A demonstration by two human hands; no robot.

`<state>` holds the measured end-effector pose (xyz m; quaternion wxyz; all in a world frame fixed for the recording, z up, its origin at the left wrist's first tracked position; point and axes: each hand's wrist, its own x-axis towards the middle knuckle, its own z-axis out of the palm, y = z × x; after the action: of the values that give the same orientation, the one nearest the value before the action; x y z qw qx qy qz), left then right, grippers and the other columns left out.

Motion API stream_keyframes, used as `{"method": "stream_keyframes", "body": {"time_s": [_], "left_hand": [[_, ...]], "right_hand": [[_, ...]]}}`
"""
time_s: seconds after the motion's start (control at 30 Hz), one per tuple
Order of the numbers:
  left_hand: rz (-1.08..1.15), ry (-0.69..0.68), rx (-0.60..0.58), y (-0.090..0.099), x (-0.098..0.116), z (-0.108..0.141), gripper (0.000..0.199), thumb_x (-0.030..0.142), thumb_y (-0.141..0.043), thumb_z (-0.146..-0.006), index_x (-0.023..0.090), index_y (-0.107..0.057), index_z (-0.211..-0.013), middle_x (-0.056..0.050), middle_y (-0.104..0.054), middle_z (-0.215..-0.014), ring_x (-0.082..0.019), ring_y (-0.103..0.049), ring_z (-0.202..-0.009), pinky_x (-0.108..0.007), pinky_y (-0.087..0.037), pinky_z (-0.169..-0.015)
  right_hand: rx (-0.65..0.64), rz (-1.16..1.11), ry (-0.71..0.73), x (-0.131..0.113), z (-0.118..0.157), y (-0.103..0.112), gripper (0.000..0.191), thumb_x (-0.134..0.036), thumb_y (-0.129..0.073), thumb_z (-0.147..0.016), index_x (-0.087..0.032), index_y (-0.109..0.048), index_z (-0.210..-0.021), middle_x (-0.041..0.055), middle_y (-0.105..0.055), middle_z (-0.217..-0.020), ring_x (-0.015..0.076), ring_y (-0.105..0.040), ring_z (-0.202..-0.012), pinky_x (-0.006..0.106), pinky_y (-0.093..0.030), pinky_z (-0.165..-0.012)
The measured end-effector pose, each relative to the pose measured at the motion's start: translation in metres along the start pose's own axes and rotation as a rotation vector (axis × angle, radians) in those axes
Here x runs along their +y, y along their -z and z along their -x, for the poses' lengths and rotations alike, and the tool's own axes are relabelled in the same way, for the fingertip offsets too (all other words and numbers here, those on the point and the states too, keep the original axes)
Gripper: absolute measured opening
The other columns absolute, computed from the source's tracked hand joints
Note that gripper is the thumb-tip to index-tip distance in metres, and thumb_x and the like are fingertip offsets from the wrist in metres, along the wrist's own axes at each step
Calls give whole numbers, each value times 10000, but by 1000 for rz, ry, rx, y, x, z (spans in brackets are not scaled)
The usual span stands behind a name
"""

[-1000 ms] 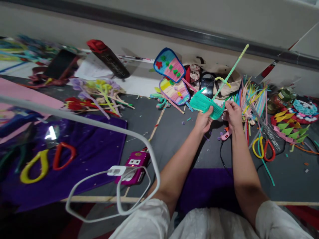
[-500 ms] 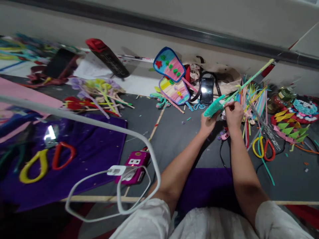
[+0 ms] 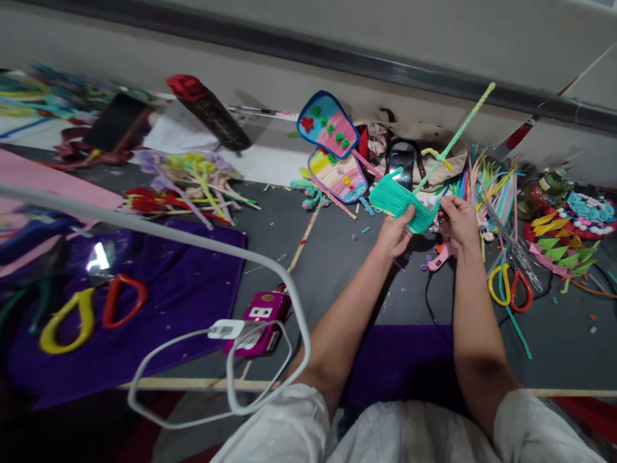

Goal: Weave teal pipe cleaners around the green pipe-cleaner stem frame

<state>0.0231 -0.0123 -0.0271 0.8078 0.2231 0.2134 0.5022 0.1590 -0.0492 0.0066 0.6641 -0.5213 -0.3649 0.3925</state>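
Note:
A flat teal panel of pipe cleaners [image 3: 396, 198], laid in close rows, is held up above the table. My left hand [image 3: 398, 235] grips its lower edge, thumb on the near face. At the panel's right corner, my right hand [image 3: 460, 222] has thumb and forefinger pinched on a teal pipe cleaner end. A long pale green pipe cleaner stem [image 3: 460, 134] slants up to the right behind the panel, with a short yellow piece [image 3: 441, 158] across it. Below the right hand lies a pink hot glue gun [image 3: 439, 258], its front partly hidden.
Loose pipe cleaners [image 3: 496, 186] and yellow-and-red scissors [image 3: 511, 288] lie to the right, near a glass jar [image 3: 549, 186]. Two finished pipe-cleaner fans [image 3: 332, 125] rest behind my hands. Leftward are a purple power strip [image 3: 263, 321], a looping white cable [image 3: 301, 308] and a dark bottle [image 3: 212, 116].
The teal panel has turned from nearly edge-on to show its broad face. Its stem has swung more upright, and my right hand has shifted slightly right and down.

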Motion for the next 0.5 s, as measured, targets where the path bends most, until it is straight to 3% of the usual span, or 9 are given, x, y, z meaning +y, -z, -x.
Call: {"method": "stream_keyframes", "body": {"time_s": [0.17,0.3,0.4,0.5], "left_hand": [[37,86,-17,0,0,0,242,168,-815,-781,135,-696,-989,-100,-785,-988,-285,-719,-1098,-465,-548,-1039],[42,90,-29,3,1,-2,138,141,-744,-844,143,-684,-968,-68,-788,-921,-235,-758,-954,-454,-567,-1010],[47,131,-56,4,2,-2,69,130,-677,-895,150,-678,-961,-50,-787,-879,-203,-765,-845,-448,-582,-984],[53,185,-66,4,2,-2,96,131,-612,-937,153,-680,-1002,-56,-789,-901,-207,-767,-867,-450,-582,-983]], "right_hand": [[-69,-188,-126,1,3,-4,409,-491,-863,-632,-210,-573,-694,-85,-512,-543,46,-426,-456,181,-309,-418],[-92,-186,-159,-1,5,-4,366,-470,-868,-651,-211,-643,-776,-87,-525,-569,40,-445,-461,166,-311,-402],[-119,-200,-142,-2,5,-3,345,-465,-869,-659,-208,-674,-779,-81,-537,-574,38,-449,-472,160,-340,-415],[-173,-227,-160,-2,4,-1,326,-460,-858,-681,-214,-668,-779,-69,-567,-601,55,-470,-493,184,-403,-448]]}}
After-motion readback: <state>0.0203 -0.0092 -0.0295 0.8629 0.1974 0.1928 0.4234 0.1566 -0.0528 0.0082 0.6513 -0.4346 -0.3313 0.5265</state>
